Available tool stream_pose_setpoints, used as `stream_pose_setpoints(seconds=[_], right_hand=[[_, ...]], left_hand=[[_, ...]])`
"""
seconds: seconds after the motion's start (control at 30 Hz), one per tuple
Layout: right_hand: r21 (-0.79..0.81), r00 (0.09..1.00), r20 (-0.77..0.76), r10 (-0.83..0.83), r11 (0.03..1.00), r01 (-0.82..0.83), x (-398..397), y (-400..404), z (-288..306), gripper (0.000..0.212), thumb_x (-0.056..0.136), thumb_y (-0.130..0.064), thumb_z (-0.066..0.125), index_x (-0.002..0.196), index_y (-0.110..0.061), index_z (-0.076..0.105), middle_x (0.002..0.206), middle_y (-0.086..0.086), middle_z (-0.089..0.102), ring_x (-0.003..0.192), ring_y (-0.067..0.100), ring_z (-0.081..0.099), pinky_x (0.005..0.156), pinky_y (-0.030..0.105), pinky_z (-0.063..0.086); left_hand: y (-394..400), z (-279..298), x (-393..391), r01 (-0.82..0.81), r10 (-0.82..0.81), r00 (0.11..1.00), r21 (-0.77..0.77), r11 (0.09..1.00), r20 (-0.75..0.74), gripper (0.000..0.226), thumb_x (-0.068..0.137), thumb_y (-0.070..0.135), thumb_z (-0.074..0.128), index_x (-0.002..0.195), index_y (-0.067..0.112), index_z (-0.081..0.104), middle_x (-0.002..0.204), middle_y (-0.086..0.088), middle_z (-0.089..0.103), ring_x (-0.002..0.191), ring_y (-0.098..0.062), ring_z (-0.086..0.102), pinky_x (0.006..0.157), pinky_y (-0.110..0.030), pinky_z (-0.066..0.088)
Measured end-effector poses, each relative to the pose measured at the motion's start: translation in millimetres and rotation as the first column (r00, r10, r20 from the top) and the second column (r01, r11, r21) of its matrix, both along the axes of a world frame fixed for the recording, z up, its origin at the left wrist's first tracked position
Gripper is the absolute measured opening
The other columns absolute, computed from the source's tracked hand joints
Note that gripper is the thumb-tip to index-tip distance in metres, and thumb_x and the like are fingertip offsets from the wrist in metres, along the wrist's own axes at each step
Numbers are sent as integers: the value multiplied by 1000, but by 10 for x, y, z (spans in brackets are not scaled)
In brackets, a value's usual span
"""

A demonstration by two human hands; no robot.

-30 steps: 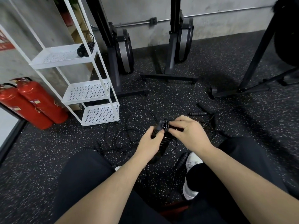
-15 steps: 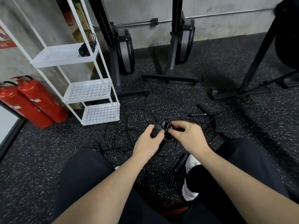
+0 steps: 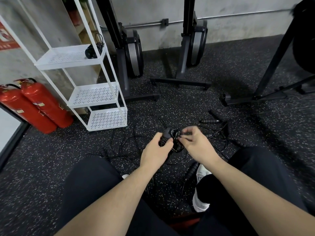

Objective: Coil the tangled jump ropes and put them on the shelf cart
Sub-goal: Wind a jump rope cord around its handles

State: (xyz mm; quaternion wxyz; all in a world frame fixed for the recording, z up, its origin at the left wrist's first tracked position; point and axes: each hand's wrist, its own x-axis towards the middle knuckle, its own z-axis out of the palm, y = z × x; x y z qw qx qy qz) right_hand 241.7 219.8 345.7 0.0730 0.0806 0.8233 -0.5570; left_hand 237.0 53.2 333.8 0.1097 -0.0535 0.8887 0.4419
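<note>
Jump rope bundle [image 3: 172, 137], black, sits above the speckled floor [image 3: 170, 103] before the white shelf cart [image 3: 102, 94]. Left hand [image 3: 156, 153] grips its handles; right hand [image 3: 196, 145] pinches the cord. Loose ropes [image 3: 136, 145] tangle beneath.

Speckled black rubber floor [image 3: 221, 74], grey concrete wall [image 3: 230, 19], two red fire extinguishers [image 3: 42, 106] standing far left, upright rowing machines [image 3: 133, 53] behind.

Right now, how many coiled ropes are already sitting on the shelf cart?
1: a coiled rope lies at the right end of the white shelf cart's top shelf. The two lower shelves hold none. Any higher shelf is out of view.
</note>
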Motion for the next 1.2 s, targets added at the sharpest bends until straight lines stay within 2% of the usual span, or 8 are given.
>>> stream_pose_setpoints(seconds=[0.13, 0.27, 0.37, 0.47, 0.6, 0.83, 1.13, 1.2], right_hand=[[-171, 995, 21, -94, 981, 96, 13, 32, -11, 11, 94, -8, 70, 94, -18, 73, 92, -3, 76, 69, 1, 62, 62, 12, 44], [-228, 984, 37, -172, 957, 176, 2, 31, 11, 17, 96, -9, 67, 97, -22, 78, 105, -2, 74, 78, 7, 69, 72, 23, 54], [-150, 989, 30, -145, 978, 148, 16, 6, -20, 20, 98, -10, 62, 113, -20, 71, 107, -1, 75, 96, 20, 72, 89, 35, 58], [-150, 985, -8, -170, 975, 167, 31, -25, -8, 29, 98, -14, 62, 115, -34, 52, 103, -2, 72, 92, 36, 72, 88, 51, 58], [-1, 995, -88, -38, 999, 38, 57, 17, 68, 38, 96, -20, 61, 123, -47, 59, 102, -9, 69, 61, 0, 60, 63, 25, 49], [98, 980, -200, -5, 995, 25, 36, 6, 48, 30, 93, -23, 71, 102, -52, 69, 105, -10, 54, 95, -2, 55, 75, 3, 39], [229, 907, -415, 76, 973, 24, 31, 39, 51, 20, 91, -18, 73, 99, -35, 79, 104, -32, 64, 111, 3, 58, 99, 22, 43], [200, 936, -345, 74, 980, -3, 43, 32, 47, 22, 92, -17, 71, 101, -36, 78, 96, -32, 68, 101, -2, 61, 91, 18, 46]], left_hand=[[9, -32, 15, 40, -39, 999, -40, 998, 6, 19, 96, 56, 52, 108, 42, 55, 90, 11, 69, 86, -13, 65, 76, -35, 51], [43, -21, 23, 28, -29, 999, -51, 998, -20, 20, 96, 56, 52, 109, 41, 55, 89, 12, 69, 84, -12, 65, 71, -34, 49], [58, -8, 38, 49, -54, 998, -107, 993, -38, 20, 94, 57, 53, 107, 41, 54, 89, 12, 68, 84, -11, 63, 68, -34, 45], [47, -35, 32, 52, -60, 997, -173, 984, -42, 23, 93, 60, 52, 104, 40, 52, 91, 9, 67, 84, -17, 65, 70, -35, 47], [33, -44, 30, 81, -102, 992, -258, 963, -69, 30, 91, 66, 52, 103, 38, 52, 94, 9, 65, 86, -19, 64, 75, -37, 51], [51, -16, 24, 114, -138, 988, -267, 957, -73, 29, 92, 65, 51, 105, 39, 53, 95, 10, 63, 87, -18, 65, 79, -39, 54], [109, -31, 28, 162, -156, 987, -288, 944, 44, 33, 94, 67, 46, 106, 36, 50, 92, 9, 65, 90, -23, 65, 72, -36, 46], [78, -102, 19, 161, -137, 983, -220, 962, 120, 30, 96, 63, 46, 107, 36, 49, 94, 8, 65, 93, -23, 65, 75, -36, 49]])
